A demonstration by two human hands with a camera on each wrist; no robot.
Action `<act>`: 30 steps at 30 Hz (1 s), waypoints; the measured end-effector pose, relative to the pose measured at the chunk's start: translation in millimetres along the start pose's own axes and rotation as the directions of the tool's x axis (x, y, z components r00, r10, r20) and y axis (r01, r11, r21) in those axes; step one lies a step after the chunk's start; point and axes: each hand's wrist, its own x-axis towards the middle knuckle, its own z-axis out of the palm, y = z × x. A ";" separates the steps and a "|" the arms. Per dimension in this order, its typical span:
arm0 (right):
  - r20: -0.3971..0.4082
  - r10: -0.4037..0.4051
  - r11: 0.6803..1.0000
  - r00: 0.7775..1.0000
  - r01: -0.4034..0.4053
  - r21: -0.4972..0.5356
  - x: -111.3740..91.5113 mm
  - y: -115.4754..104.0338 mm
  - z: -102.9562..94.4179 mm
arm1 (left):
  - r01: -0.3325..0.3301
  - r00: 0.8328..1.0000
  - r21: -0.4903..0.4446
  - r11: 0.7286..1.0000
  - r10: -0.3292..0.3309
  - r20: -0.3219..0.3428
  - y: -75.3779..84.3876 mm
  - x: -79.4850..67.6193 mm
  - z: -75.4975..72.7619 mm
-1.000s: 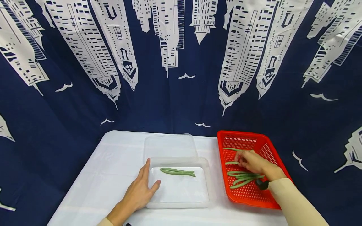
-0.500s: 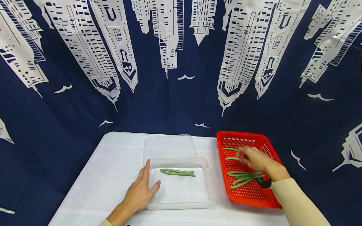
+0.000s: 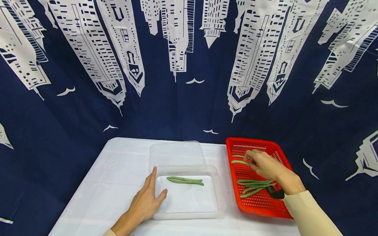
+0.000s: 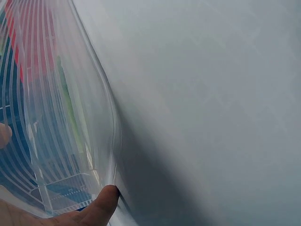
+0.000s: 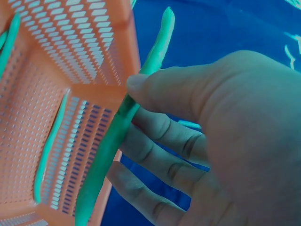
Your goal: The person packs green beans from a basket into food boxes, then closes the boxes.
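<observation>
My right hand [image 3: 261, 165] pinches one green bean [image 5: 99, 165] between thumb and fingers, above the red basket [image 3: 243, 207]. In the right wrist view both ends of that bean stick out past the fingers. A loose green bean [image 5: 49, 148] lies near the basket's far end, and a bunch of several green beans [image 3: 251, 186] lies nearer the front. My left hand [image 3: 144, 200] rests along the left side of the clear plastic container [image 3: 186, 215], thumb and fingers spread and fairly straight. Inside the container a small bundle of green beans [image 3: 184, 180] lies toward the back.
A clear lid [image 3: 177, 153] lies behind the container on the white table [image 3: 118, 170]. Beyond the table's back edge hangs a dark blue cloth [image 3: 165, 111] printed with white buildings. The basket stands at the table's right side.
My right hand has moved slightly toward the basket's far end, and the pinched bean has shifted with it, away from the bunch. The left hand and container stay put.
</observation>
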 end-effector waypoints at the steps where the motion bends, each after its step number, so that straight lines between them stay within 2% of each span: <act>1: -0.009 -0.005 1.000 1.000 0.005 -0.004 0.1 -4.1 -0.8 | 0.003 1.000 0.002 1.000 -0.003 0.001 0.5 -0.1 0.4; 11: -0.036 -0.013 0.999 0.999 0.012 -0.030 7.3 -44.3 0.3 | -0.005 1.000 0.001 1.000 0.005 0.001 3.0 0.3 0.5; 16: -0.017 -0.072 0.997 0.997 0.072 0.002 16.5 -65.7 6.2 | 0.000 1.000 0.006 1.000 0.000 0.009 2.3 -0.1 0.1; 23: 0.028 -0.073 0.997 0.997 0.073 -0.006 31.8 -91.7 15.1 | -0.004 1.000 -0.005 1.000 0.004 0.007 2.7 0.0 1.3; 30: 0.056 -0.139 0.990 0.989 0.138 0.016 46.8 -112.4 32.6 | 0.001 1.000 0.005 1.000 -0.001 0.010 1.3 -0.4 0.0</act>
